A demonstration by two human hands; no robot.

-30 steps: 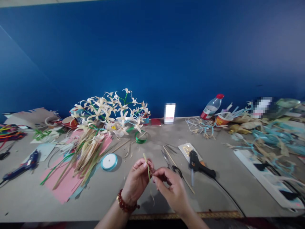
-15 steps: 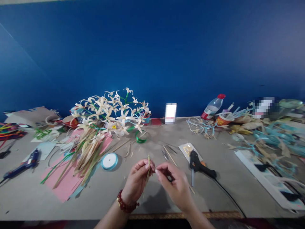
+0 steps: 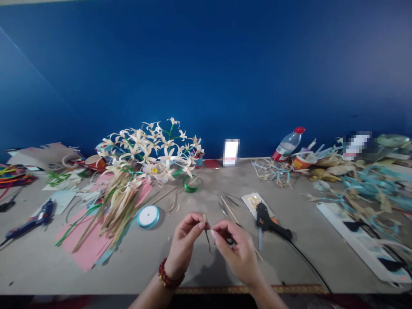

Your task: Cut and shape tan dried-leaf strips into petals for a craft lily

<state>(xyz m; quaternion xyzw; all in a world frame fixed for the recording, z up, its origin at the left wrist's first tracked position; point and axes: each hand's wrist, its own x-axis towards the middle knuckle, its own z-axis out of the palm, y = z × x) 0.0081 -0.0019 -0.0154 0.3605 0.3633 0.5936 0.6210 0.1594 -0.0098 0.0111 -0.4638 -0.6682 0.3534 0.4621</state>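
Note:
Near the front middle of the table, my left hand [image 3: 189, 236] pinches a thin pale green strip [image 3: 207, 238] between thumb and fingertips. The strip's narrow end hangs down between the hands. My right hand [image 3: 236, 246] is closed in a pinch just to the right, its fingertips close to the strip; what it holds, if anything, is too small to make out. A blue-rimmed white ribbon spool [image 3: 148, 216] lies left of my left hand. Scissors and a thin stick [image 3: 230, 210] lie beyond my right hand.
A black glue gun [image 3: 270, 223] with a cord lies at right, near a white power strip [image 3: 357, 244]. White flowers [image 3: 148, 148], pink paper [image 3: 83, 242] and a blue glue gun [image 3: 35, 221] are at left. A bottle [image 3: 288, 143] leans at the back.
The strip has turned in my left hand: its lower end has swung to the right, between the hands. My left fingers have shifted slightly, and my right hand has barely moved.

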